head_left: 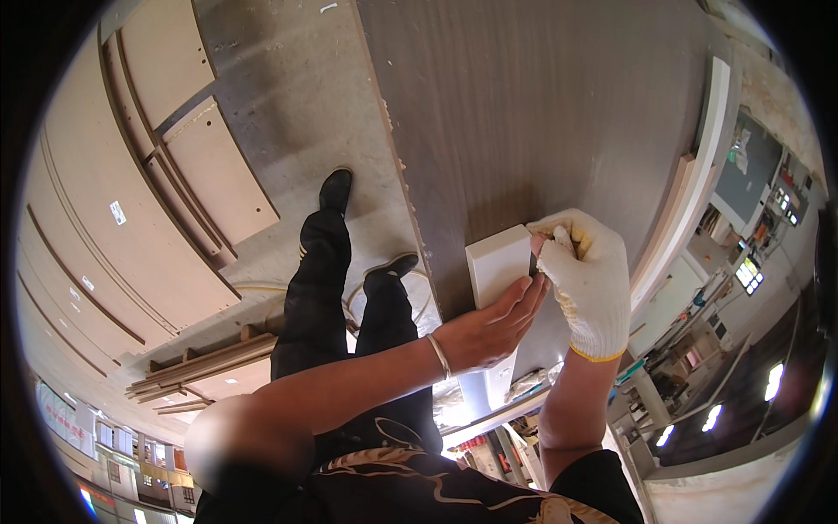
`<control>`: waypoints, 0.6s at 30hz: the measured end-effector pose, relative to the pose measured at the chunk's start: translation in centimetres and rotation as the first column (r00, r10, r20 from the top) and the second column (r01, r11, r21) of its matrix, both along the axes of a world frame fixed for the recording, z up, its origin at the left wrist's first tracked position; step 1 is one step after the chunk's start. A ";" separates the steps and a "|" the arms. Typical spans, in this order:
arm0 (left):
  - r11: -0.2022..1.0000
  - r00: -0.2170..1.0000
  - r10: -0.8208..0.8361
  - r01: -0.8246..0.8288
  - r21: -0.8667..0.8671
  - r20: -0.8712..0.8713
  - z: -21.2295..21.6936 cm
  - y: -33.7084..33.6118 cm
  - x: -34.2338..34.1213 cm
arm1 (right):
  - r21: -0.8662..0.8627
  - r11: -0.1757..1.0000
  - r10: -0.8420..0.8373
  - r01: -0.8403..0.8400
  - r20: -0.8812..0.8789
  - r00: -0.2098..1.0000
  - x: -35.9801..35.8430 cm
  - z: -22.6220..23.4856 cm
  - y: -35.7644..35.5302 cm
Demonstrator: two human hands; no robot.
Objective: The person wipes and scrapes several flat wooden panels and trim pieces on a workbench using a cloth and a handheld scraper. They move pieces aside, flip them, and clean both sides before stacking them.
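Observation:
A long white board lies on the brown wood-grain panel in front of me, its squared end pointing away. My left hand, bare with a bracelet at the wrist, wraps across the board, fingers closed over its right edge and thumb out of sight. At that edge, by the far end, my right hand wears a white knitted glove with bare fingertips showing. Its thumb and fingers are pinched together against the board's side. A small dark spot shows between the two hands' fingertips; what it is cannot be made out.
The brown panel has a chipped left edge beside the concrete floor. Light boards are stacked at the left, with wood strips nearer. A long white strip runs along the panel's right side. My legs stand at the left edge.

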State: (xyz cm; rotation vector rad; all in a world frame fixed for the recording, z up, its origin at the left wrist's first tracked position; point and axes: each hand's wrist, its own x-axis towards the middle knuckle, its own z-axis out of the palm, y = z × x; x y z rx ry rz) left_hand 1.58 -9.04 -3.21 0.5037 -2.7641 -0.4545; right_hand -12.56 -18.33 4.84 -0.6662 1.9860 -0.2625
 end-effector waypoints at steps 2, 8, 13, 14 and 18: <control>1.000 1.000 -0.003 0.003 0.003 -0.006 -0.1 0.0 0.0 | 0.029 0.999 0.028 -0.027 -0.030 0.999 0.1 0.1 -0.2; 0.998 0.999 -0.050 0.051 0.026 -0.016 -0.3 0.1 -0.2 | 0.029 0.997 0.070 -0.069 -0.045 0.997 0.5 0.2 -0.7; 0.994 0.994 -0.107 0.106 0.038 0.020 -0.2 0.0 -0.3 | 0.044 0.999 0.019 -0.018 -0.030 0.999 0.6 0.1 -0.4; 0.996 0.996 -0.084 0.084 0.028 -0.001 -0.3 0.0 -0.3 | 0.037 0.999 -0.031 0.032 -0.015 0.999 0.6 0.0 -0.1; 0.999 0.999 -0.037 0.038 0.033 -0.037 -0.5 0.2 -0.3 | -0.046 0.969 -0.241 0.244 0.061 0.969 0.7 -0.5 1.3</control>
